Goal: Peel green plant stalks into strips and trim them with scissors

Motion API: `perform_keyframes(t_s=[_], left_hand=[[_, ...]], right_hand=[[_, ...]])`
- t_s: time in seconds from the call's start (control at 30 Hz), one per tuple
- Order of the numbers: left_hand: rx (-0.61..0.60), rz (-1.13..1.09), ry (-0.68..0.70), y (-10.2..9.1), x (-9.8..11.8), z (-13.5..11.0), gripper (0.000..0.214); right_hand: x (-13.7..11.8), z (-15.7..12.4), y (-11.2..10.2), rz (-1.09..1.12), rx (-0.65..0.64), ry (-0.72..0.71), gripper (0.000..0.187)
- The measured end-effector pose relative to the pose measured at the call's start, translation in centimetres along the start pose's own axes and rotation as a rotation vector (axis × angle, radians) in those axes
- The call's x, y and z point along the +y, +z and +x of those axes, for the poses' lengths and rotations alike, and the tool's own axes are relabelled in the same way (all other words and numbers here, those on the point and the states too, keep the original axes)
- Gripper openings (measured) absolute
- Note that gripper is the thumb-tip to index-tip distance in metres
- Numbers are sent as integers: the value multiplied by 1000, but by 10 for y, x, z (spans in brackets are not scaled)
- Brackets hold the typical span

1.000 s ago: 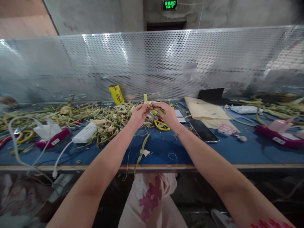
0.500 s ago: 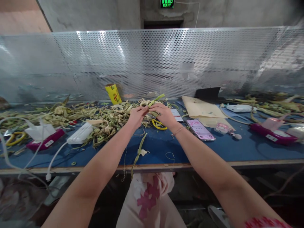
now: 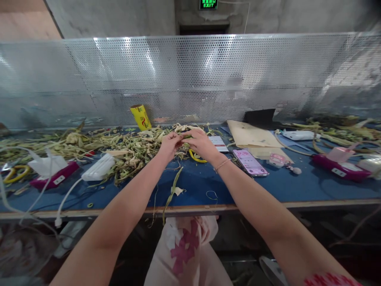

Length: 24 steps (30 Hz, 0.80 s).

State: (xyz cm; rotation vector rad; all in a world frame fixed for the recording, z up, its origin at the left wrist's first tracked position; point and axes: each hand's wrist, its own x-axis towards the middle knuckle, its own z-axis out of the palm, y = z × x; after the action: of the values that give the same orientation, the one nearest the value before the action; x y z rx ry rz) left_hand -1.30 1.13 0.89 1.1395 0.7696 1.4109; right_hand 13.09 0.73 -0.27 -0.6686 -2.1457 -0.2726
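My left hand (image 3: 170,144) and my right hand (image 3: 200,143) meet over the blue table (image 3: 196,186), fingers pinched together on a green plant stem (image 3: 187,137) held between them. Just beyond lies a heap of pale green and yellow plant husks (image 3: 131,149). Yellow-handled scissors (image 3: 196,157) lie on the table under my right hand. A bracelet circles my right wrist.
A lit phone (image 3: 250,162) lies right of my right hand, beside brown paper (image 3: 251,139). A white charger (image 3: 98,167) and a magenta tissue box (image 3: 53,174) sit at left; another magenta box (image 3: 339,167) at right. A perforated metal screen (image 3: 190,79) walls the back.
Both hands have dropped slightly toward the husk heap. The stem that stuck upward now lies low between my fingers. The phone screen, dark a second ago, is lit.
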Motion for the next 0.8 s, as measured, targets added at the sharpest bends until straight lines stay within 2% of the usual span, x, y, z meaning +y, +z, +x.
perform_keyframes(t_s=[0.1,0.2,0.37,0.53,0.7,0.8], left_hand=[[15,7,40,-2,-3,3,27],[14,36,56,-4,-5,3,25],[-29,101,78,-4,-8,5,23],[-78,188,110,-1,-10,3,20],[-95,414,252,3,-9,-1,18],[-109,459,302,3,-11,-1,16]], right_hand=[[0,0,2,56,-1,42,20],[0,0,5,167,56,126,16],[1,2,8,332,224,442,13],[-3,3,6,378,243,625,24],[-8,5,4,459,319,718,26],[-10,5,5,510,337,766,25]])
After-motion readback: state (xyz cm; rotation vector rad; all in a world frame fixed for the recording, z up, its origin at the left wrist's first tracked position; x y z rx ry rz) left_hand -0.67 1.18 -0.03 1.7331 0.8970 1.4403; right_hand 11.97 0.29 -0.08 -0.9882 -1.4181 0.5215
